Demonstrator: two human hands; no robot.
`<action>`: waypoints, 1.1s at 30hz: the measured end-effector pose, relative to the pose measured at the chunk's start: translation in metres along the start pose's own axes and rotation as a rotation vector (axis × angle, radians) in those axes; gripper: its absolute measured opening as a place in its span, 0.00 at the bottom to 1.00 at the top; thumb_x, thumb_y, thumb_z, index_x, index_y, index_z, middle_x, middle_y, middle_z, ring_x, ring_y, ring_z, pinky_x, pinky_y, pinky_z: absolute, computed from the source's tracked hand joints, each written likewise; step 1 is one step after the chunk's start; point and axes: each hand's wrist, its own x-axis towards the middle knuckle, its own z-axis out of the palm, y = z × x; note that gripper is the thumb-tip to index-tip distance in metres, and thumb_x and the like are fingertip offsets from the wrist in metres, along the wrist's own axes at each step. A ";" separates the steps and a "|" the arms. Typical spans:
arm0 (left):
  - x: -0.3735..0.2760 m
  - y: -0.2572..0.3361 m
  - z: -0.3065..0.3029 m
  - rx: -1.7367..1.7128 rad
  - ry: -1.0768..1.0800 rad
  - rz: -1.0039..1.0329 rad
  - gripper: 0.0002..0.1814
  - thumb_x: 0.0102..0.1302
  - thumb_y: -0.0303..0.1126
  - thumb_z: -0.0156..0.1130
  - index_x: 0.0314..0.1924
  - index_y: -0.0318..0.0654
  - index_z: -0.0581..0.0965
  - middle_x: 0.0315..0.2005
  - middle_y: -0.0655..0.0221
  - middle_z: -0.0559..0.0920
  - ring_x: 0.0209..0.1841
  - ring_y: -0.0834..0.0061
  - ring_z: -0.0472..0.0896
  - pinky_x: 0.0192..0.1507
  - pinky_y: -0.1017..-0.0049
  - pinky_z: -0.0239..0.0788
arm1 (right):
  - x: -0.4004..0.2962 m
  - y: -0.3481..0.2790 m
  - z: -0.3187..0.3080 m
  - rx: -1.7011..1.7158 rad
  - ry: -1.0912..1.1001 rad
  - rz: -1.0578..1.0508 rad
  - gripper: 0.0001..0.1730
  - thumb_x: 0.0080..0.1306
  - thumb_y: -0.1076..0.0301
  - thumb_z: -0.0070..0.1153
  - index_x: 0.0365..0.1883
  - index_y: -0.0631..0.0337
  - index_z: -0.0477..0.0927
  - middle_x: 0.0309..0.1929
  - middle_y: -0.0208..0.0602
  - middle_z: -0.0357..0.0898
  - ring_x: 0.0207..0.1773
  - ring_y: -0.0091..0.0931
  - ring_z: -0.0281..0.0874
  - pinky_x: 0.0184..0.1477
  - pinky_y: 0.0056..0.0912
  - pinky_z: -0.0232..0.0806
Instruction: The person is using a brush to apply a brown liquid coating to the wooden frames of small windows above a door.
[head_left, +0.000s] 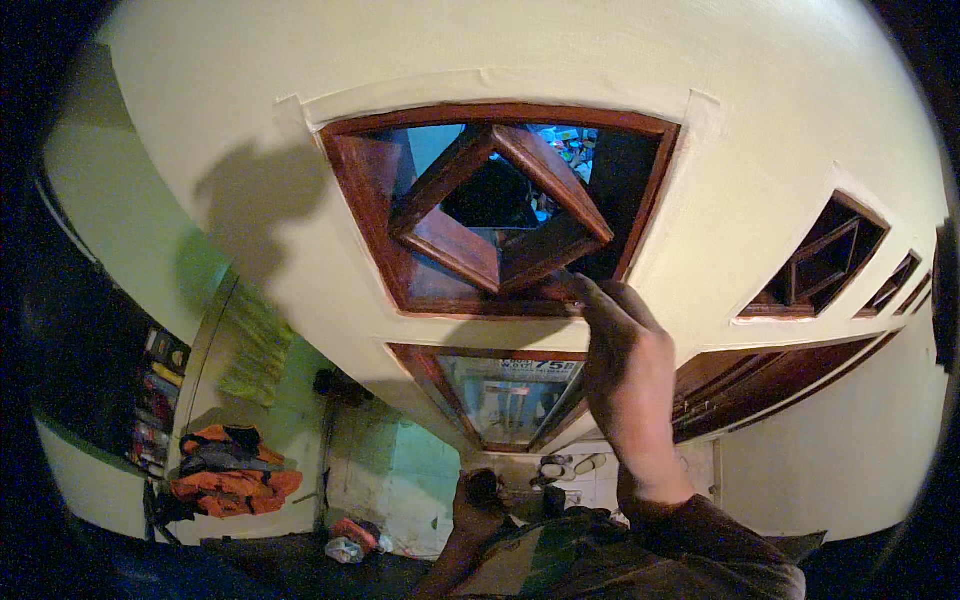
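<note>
My right hand (634, 360) is raised to the lower right of a brown wooden ventilation frame (517, 112) set high in the cream wall. Its fingertips meet the lower rail, near the bottom corner of the diamond-shaped wooden insert (446, 184). Whether a small tool is between those fingers is hidden. Low in the view, my left hand (474, 517) is curled around a dark round object (482, 486), perhaps a small container; its contents cannot be made out. Beneath the ventilation frame, a glazed window (510, 409) in a brown wooden frame bears printed writing.
More wooden vents (821, 255) run along the wall to the right, above a brown wooden door (720, 390). Orange and grey clothing (232, 472) hangs at left by a yellow-green curtain (259, 345). Footwear (559, 469) and plastic bags (349, 541) lie on the floor below.
</note>
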 end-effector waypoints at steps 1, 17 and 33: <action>-0.003 0.002 -0.001 0.037 -0.021 0.039 0.25 0.77 0.57 0.51 0.49 0.46 0.83 0.44 0.58 0.85 0.38 0.60 0.80 0.43 0.60 0.74 | 0.000 0.002 0.012 -0.030 -0.012 -0.008 0.24 0.65 0.84 0.50 0.58 0.59 0.84 0.44 0.52 0.82 0.43 0.49 0.83 0.45 0.42 0.75; -0.016 0.001 0.018 -0.103 -0.071 0.025 0.27 0.77 0.58 0.52 0.50 0.41 0.83 0.43 0.60 0.84 0.42 0.61 0.80 0.47 0.61 0.75 | 0.004 0.010 0.025 -0.020 -0.024 0.008 0.32 0.58 0.87 0.48 0.60 0.54 0.83 0.41 0.50 0.78 0.41 0.52 0.80 0.43 0.53 0.72; -0.015 -0.004 -0.007 -0.105 -0.078 -0.051 0.23 0.75 0.57 0.55 0.47 0.45 0.83 0.44 0.60 0.83 0.41 0.63 0.79 0.47 0.64 0.73 | 0.001 0.012 0.015 -0.053 -0.099 -0.031 0.31 0.56 0.85 0.49 0.61 0.65 0.77 0.46 0.58 0.75 0.40 0.56 0.80 0.45 0.58 0.76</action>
